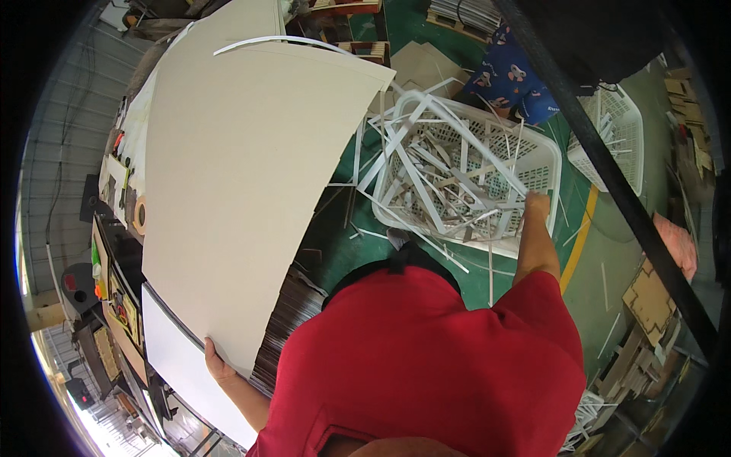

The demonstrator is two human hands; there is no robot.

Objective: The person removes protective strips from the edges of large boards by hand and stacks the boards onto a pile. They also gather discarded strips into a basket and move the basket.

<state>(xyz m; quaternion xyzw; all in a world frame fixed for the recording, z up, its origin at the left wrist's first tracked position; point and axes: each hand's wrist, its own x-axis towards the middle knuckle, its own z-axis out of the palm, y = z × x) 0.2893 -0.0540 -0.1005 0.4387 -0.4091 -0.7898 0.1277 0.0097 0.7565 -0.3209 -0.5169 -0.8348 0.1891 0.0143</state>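
A large beige cardboard sheet (236,175) lies on the work surface to my left. At its near edge, my left hand (219,364) grips the border, with some fingers hidden. Out to the right, my right hand (537,204) is closed on a long white strip (476,141) that is bent into an angle. This strip reaches over a white plastic basket (554,164) full of tangled offcut strips (438,171). Several offcuts stick out past the basket's rim.
Another thin white strip (285,38) lies across the sheet's far end. Beside my left hand is a white sheet (179,343). Dark stacked sheets (293,312) sit below the cardboard's edge. A second white basket (620,141) and a person's patterned blue clothing (510,76) are at far right.
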